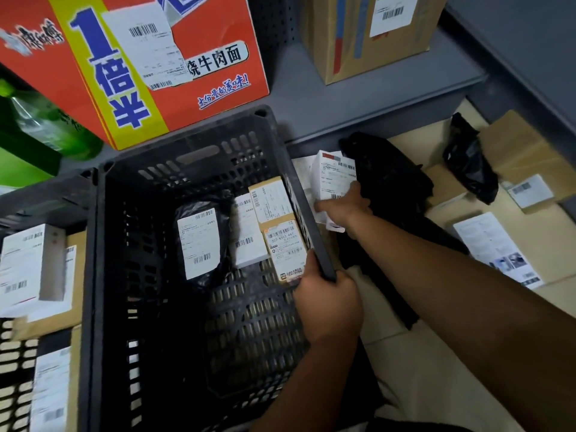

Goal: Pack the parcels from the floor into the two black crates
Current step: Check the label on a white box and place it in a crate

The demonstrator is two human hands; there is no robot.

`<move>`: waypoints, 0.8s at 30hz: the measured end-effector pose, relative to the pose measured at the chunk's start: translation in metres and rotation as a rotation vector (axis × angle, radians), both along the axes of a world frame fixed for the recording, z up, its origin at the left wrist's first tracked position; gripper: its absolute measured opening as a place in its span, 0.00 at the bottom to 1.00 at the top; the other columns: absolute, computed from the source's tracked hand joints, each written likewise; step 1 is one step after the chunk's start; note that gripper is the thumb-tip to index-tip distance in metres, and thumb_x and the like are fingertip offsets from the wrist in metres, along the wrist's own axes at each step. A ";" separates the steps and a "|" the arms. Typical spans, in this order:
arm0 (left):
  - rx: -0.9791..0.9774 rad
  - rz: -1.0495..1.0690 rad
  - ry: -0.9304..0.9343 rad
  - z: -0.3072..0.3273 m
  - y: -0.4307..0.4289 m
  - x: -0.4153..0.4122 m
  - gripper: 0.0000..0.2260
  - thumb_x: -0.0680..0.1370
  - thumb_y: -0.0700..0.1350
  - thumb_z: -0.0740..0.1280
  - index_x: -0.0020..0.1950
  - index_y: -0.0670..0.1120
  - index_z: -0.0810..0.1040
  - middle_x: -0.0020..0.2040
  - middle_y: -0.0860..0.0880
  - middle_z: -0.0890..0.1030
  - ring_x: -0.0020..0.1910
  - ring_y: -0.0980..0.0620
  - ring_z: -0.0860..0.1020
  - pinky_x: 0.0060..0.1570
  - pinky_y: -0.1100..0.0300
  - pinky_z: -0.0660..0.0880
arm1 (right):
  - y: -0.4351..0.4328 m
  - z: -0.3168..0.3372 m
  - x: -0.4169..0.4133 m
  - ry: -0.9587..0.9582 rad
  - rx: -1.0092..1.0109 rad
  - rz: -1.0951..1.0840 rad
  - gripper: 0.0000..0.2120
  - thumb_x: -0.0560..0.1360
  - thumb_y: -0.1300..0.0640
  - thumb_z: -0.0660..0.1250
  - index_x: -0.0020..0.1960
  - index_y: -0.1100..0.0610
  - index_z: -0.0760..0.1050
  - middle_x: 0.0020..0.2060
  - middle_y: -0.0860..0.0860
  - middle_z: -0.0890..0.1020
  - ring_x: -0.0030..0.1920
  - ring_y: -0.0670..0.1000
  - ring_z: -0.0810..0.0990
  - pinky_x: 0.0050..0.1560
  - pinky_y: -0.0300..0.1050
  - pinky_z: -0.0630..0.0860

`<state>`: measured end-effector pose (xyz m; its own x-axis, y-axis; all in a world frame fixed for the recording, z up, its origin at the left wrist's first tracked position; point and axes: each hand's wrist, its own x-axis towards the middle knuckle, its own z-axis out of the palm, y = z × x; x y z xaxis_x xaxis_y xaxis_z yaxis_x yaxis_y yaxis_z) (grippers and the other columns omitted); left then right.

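A black slotted crate fills the middle of the view. Inside it lie a black bag with a white label, a white box and two brown labelled boxes. My left hand grips the crate's right rim. Just outside that rim my right hand holds a small white labelled box above the floor. A second black crate at the left edge holds white and brown parcels.
Black bags, brown boxes and a white flat parcel lie on the floor at right. A grey shelf behind carries a red noodle carton and a brown carton. Green bottles stand at left.
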<state>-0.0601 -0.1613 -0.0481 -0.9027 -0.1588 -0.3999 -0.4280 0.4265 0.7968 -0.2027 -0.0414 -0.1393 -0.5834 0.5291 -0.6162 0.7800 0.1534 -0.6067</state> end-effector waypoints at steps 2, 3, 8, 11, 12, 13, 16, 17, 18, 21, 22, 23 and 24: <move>-0.007 -0.002 0.002 0.001 -0.001 -0.001 0.18 0.72 0.41 0.62 0.59 0.55 0.80 0.37 0.56 0.82 0.39 0.53 0.81 0.39 0.62 0.74 | 0.011 0.018 0.010 0.098 -0.179 -0.146 0.54 0.51 0.45 0.77 0.73 0.55 0.61 0.62 0.56 0.74 0.58 0.60 0.77 0.49 0.51 0.79; -0.010 0.000 0.001 0.001 -0.001 -0.001 0.17 0.72 0.41 0.63 0.59 0.54 0.80 0.37 0.56 0.81 0.41 0.51 0.81 0.40 0.61 0.74 | 0.018 0.029 0.015 0.127 -0.259 -0.199 0.52 0.51 0.46 0.77 0.71 0.57 0.63 0.60 0.57 0.76 0.56 0.61 0.79 0.48 0.54 0.81; -0.003 0.036 -0.033 0.002 0.002 0.000 0.15 0.73 0.41 0.64 0.57 0.51 0.81 0.34 0.59 0.77 0.42 0.48 0.80 0.43 0.63 0.71 | 0.034 0.092 0.049 0.163 -0.488 -0.198 0.43 0.54 0.45 0.76 0.67 0.52 0.71 0.55 0.57 0.79 0.51 0.59 0.80 0.32 0.53 0.80; -0.005 0.043 -0.056 0.006 0.002 0.000 0.14 0.73 0.42 0.64 0.57 0.51 0.80 0.39 0.54 0.80 0.44 0.47 0.80 0.46 0.61 0.72 | 0.028 0.140 0.071 0.241 -0.548 -0.171 0.33 0.60 0.46 0.74 0.64 0.49 0.74 0.55 0.55 0.79 0.53 0.58 0.79 0.37 0.52 0.81; 0.003 0.033 -0.059 0.008 0.002 0.001 0.13 0.74 0.43 0.64 0.57 0.51 0.80 0.41 0.53 0.81 0.45 0.47 0.80 0.49 0.60 0.75 | 0.024 0.159 0.079 0.263 -0.560 -0.172 0.29 0.63 0.46 0.72 0.63 0.49 0.75 0.54 0.54 0.79 0.53 0.58 0.78 0.38 0.53 0.81; 0.007 0.018 -0.062 0.009 0.001 0.001 0.12 0.75 0.44 0.64 0.57 0.51 0.79 0.43 0.51 0.82 0.46 0.46 0.81 0.50 0.57 0.77 | 0.019 0.177 0.085 0.282 -0.579 -0.182 0.26 0.65 0.48 0.71 0.62 0.50 0.76 0.52 0.54 0.79 0.52 0.57 0.78 0.39 0.53 0.81; 0.008 -0.030 -0.076 0.011 -0.002 0.002 0.13 0.76 0.47 0.64 0.59 0.50 0.78 0.48 0.47 0.83 0.50 0.44 0.81 0.53 0.50 0.80 | -0.002 0.223 0.105 0.324 -0.728 -0.264 0.17 0.69 0.51 0.71 0.56 0.53 0.77 0.47 0.55 0.77 0.50 0.58 0.78 0.45 0.61 0.80; 0.009 -0.043 -0.078 0.010 -0.004 0.002 0.13 0.76 0.49 0.64 0.60 0.51 0.78 0.50 0.48 0.83 0.51 0.44 0.81 0.54 0.50 0.79 | -0.011 0.237 0.113 0.337 -0.779 -0.285 0.17 0.68 0.52 0.71 0.56 0.55 0.77 0.48 0.56 0.77 0.52 0.59 0.78 0.46 0.63 0.79; 0.024 -0.062 -0.081 0.010 -0.006 0.002 0.14 0.77 0.51 0.65 0.61 0.51 0.78 0.52 0.48 0.83 0.52 0.45 0.81 0.55 0.50 0.79 | -0.021 0.250 0.120 0.345 -0.811 -0.288 0.19 0.68 0.52 0.72 0.57 0.56 0.76 0.49 0.57 0.76 0.53 0.60 0.78 0.46 0.65 0.79; 0.185 -0.205 -0.158 0.021 -0.021 0.003 0.23 0.77 0.59 0.67 0.68 0.49 0.74 0.61 0.48 0.80 0.59 0.45 0.79 0.61 0.49 0.76 | -0.054 0.280 0.145 0.334 -0.814 -0.244 0.25 0.67 0.51 0.72 0.62 0.55 0.75 0.56 0.58 0.76 0.56 0.62 0.77 0.47 0.66 0.79; 0.215 -0.278 -0.188 0.028 -0.031 0.004 0.25 0.78 0.60 0.66 0.70 0.48 0.72 0.64 0.47 0.79 0.62 0.45 0.77 0.63 0.50 0.74 | -0.064 0.287 0.153 0.327 -0.807 -0.234 0.26 0.66 0.51 0.73 0.63 0.54 0.75 0.57 0.59 0.75 0.57 0.63 0.77 0.47 0.66 0.79; 0.211 -0.327 -0.197 0.036 -0.043 0.004 0.24 0.80 0.58 0.65 0.71 0.46 0.72 0.65 0.45 0.78 0.62 0.44 0.77 0.64 0.52 0.73 | -0.074 0.292 0.161 0.323 -0.802 -0.226 0.27 0.65 0.51 0.73 0.63 0.53 0.75 0.58 0.59 0.75 0.57 0.63 0.76 0.48 0.66 0.79; 0.196 -0.340 -0.188 0.044 -0.059 0.004 0.21 0.81 0.55 0.63 0.70 0.44 0.73 0.65 0.43 0.78 0.61 0.42 0.78 0.62 0.54 0.73 | -0.082 0.296 0.170 0.321 -0.798 -0.222 0.29 0.63 0.51 0.74 0.63 0.52 0.75 0.58 0.59 0.74 0.57 0.64 0.76 0.48 0.67 0.78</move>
<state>-0.0559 -0.2198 -0.0041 -0.7994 0.2298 -0.5552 -0.4346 0.4169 0.7983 -0.0327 -0.1235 0.1564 -0.7265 0.1340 -0.6740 0.5149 -0.5434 -0.6630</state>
